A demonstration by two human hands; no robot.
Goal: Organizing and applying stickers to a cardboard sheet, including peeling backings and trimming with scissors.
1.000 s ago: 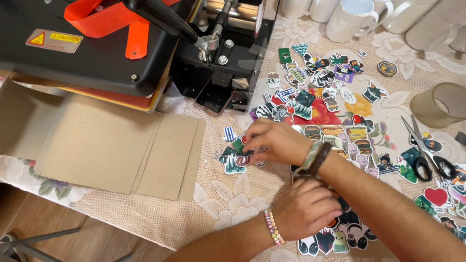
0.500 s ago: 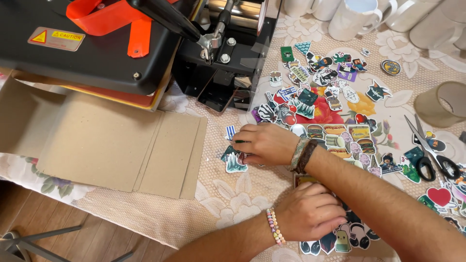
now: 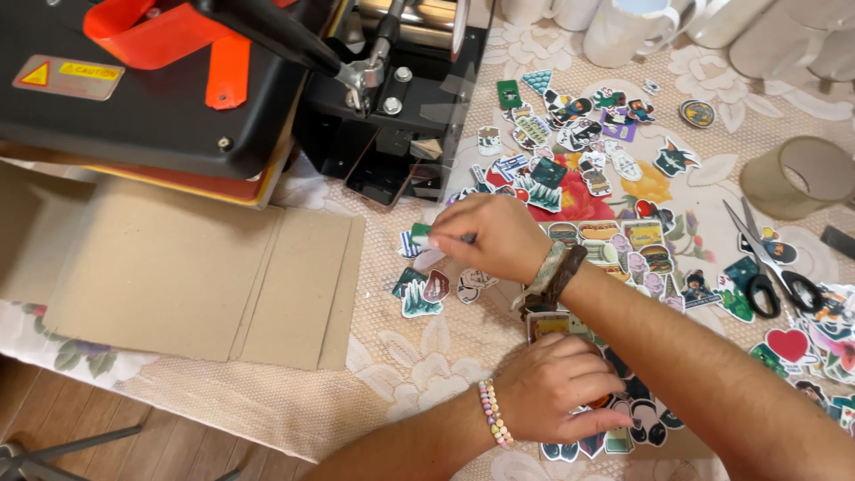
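Note:
My right hand (image 3: 494, 239) reaches across from the right, with dark bands on its wrist. Its fingertips are pinched on a small green-and-white sticker (image 3: 422, 235) just above a small cluster of cut-out stickers (image 3: 426, 289) on the lace tablecloth. My left hand (image 3: 559, 389), with a pastel bead bracelet on its wrist, lies curled with its knuckles up on a pile of panda and other stickers (image 3: 637, 419) near the front edge. What is under its fingers is hidden.
A black heat press (image 3: 160, 89) with an orange handle fills the back left, over a flat cardboard sheet (image 3: 196, 276). Several loose stickers (image 3: 579, 134) cover the right side. Scissors (image 3: 766, 267), a tape roll (image 3: 797, 174) and white mugs (image 3: 623, 31) are also at the right.
My right hand has shifted a little left and away from me, off the small sticker cluster, with a sticker pinched in its fingertips. My left hand has stayed on the pile.

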